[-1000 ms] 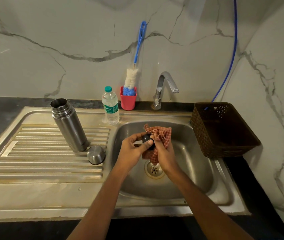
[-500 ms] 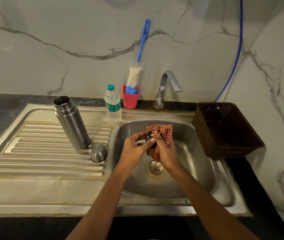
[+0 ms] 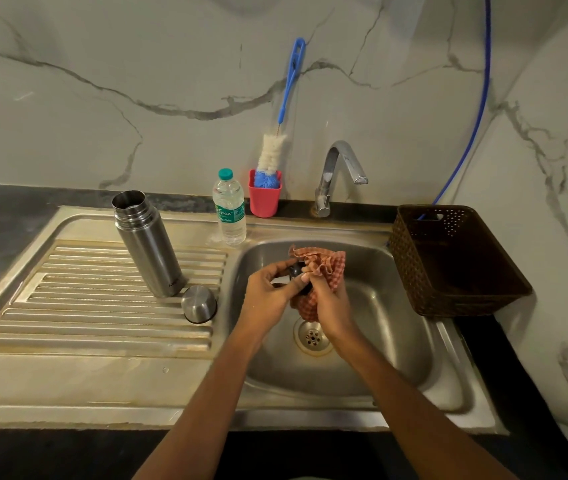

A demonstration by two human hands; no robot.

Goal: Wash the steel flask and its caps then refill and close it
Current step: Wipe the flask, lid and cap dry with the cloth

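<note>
I'd call it halfway: left hand [image 3: 268,293] gripped the black cap [image 3: 294,270] over the sink [image 3: 410,344] mid-frame, right hand [image 3: 329,301] clutched the cloth [image 3: 329,268] against it, open flask [image 3: 147,244] and steel cap [image 3: 199,303] sat centre-left, refill not yet done.

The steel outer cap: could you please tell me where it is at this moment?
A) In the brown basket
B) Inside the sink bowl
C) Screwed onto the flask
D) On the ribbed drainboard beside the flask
D: the steel cap rests closed end up on the ribbed drainboard, next to the base of the open steel flask.
</note>
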